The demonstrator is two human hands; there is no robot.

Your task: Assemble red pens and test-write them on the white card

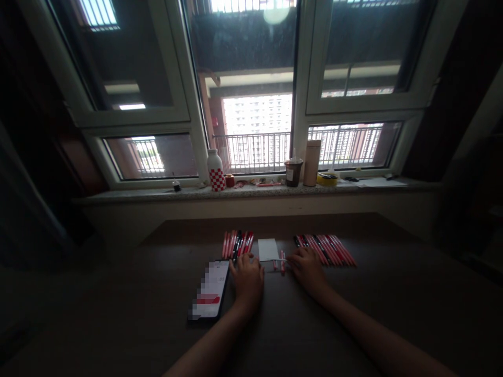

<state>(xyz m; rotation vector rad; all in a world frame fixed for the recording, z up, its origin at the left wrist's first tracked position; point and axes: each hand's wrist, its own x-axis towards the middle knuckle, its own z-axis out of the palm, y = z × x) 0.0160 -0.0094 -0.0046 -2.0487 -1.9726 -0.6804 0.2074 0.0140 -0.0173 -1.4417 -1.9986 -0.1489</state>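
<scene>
Red stick (282, 264) lies by the card (268, 250), at its near right corner, lengthwise away from you, closer to your right hand (310, 268) than your left hand (249, 278); you can't tell whether either grips.

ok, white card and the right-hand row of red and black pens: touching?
Apart. Head view: a strip of bare dark tabletop shows between the white card and the right-hand row of pens.

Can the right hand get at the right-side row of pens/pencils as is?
Likely yes: the right hand is right beside that row of pens/pencils, nothing visible between. Its fingertips are by a small red-and-white piece; whether they grip anything is unclear.
</scene>
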